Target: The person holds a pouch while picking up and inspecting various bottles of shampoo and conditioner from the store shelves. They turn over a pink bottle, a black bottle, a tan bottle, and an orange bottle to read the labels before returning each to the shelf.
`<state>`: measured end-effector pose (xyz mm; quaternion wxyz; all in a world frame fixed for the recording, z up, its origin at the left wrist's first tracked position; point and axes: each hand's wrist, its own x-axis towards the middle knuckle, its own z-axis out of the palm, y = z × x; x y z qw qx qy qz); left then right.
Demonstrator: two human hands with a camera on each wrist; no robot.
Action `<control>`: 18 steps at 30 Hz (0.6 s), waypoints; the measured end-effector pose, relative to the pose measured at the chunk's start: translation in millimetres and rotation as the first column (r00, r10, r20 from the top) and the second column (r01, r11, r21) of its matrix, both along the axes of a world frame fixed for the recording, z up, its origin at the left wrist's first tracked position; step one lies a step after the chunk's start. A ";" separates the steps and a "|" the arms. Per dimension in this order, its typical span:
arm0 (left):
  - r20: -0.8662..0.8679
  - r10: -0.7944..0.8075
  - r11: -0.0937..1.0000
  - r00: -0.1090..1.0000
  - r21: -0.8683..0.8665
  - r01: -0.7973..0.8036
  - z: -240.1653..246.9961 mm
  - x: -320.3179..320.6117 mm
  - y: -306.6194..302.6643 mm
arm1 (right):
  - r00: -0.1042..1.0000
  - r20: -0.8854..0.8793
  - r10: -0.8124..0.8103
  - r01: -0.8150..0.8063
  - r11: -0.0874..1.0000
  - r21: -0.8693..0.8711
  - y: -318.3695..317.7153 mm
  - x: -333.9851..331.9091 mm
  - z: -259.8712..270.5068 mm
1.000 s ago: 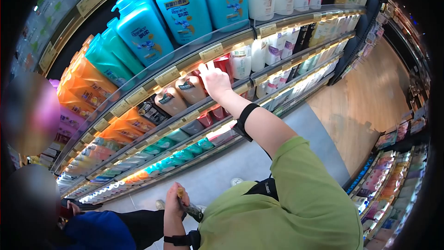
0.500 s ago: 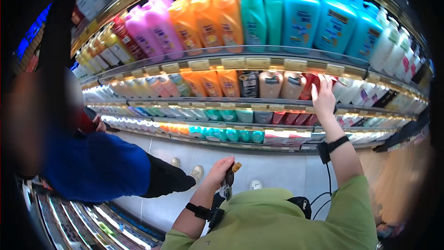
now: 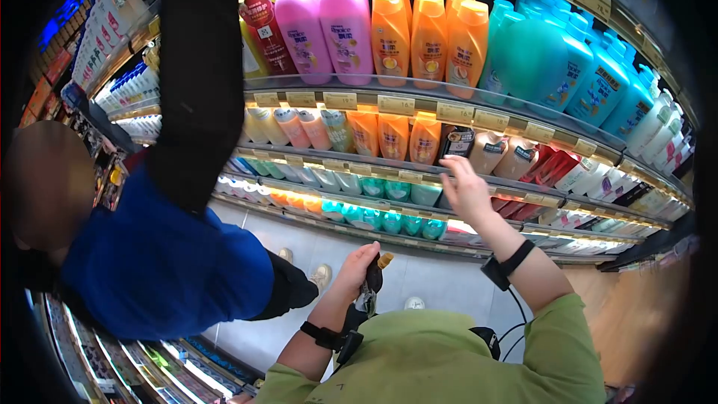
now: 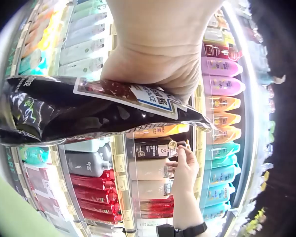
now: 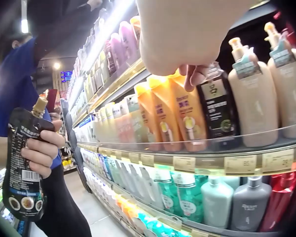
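My left hand [image 3: 354,271] holds a black spouted pouch [image 5: 24,173] with a gold cap, down in front of my body. In the right wrist view its fingers wrap the pouch's side, below the spout. My right hand [image 3: 470,193] is raised at the second shelf, fingers loosely bent and nothing held. In the right wrist view, the fingertips overlap the gap between an orange bottle [image 5: 190,116] and a black bottle [image 5: 218,108], near their tops. Beige pump bottles [image 5: 254,98] stand to the black bottle's right.
A clear lip [image 5: 212,143] runs along the shelf front above price tags [image 5: 239,165]. The upper shelf bears purple bottles [image 3: 344,30] and blue pump bottles [image 3: 602,86]. A person in a blue top [image 3: 172,262] stands close on my left, one dark sleeve [image 3: 198,82] raised.
My right hand has moved left along the second shelf, from the red bottles to the black bottle. My view has turned left. The pouch stays in my left hand.
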<state>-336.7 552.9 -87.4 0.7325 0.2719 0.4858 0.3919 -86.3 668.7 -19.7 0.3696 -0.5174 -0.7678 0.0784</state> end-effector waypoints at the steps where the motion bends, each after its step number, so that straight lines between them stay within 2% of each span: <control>1: -0.021 -0.011 1.000 1.000 0.016 0.012 0.8 -8.1 4.0 | 1.000 0.024 0.013 -0.014 0.999 0.043 4.9 -16.9 1.1; 2: -0.041 -0.022 0.999 0.999 0.035 0.024 1.0 -15.8 8.1 | 0.998 0.050 0.025 -0.029 0.996 0.087 11.7 -33.8 1.2; 4: -0.043 -0.042 0.997 0.998 0.056 0.044 15.1 -28.9 14.1 | 0.997 0.066 0.028 -0.031 0.999 0.042 22.1 -67.0 5.4; 5: -0.051 -0.050 0.996 0.997 0.068 0.053 19.8 -35.7 17.6 | 0.999 0.034 0.036 -0.035 0.998 -0.044 25.1 -82.3 11.5; 6: -0.046 -0.069 0.994 0.997 0.080 0.072 17.0 -44.0 21.4 | 1.000 0.031 0.004 -0.004 1.000 -0.001 31.9 -96.1 10.7; 8: -0.096 -0.040 0.992 0.995 0.117 0.051 6.3 -61.3 26.7 | 0.985 -0.101 -0.143 0.150 0.987 0.061 47.0 -116.2 5.3; 10: -0.124 -0.057 0.987 0.991 0.142 0.075 11.9 -77.0 28.8 | 0.945 -0.141 -0.296 0.292 0.955 -0.043 63.3 -130.1 -8.4; 11: -0.113 -0.055 0.985 0.992 0.157 0.072 15.9 -83.2 28.4 | 0.939 -0.177 -0.293 0.303 0.953 0.028 74.1 -134.5 -20.6; 14: -0.063 -0.067 0.982 0.996 0.173 0.077 19.3 -102.7 29.1 | 0.881 -0.221 -0.417 0.405 0.909 -0.100 90.6 -151.0 -18.0; 18: -0.066 -0.073 0.976 0.995 0.201 0.085 24.9 -122.1 34.2 | 0.804 -0.245 -0.541 0.529 0.840 -0.118 107.0 -162.8 -2.8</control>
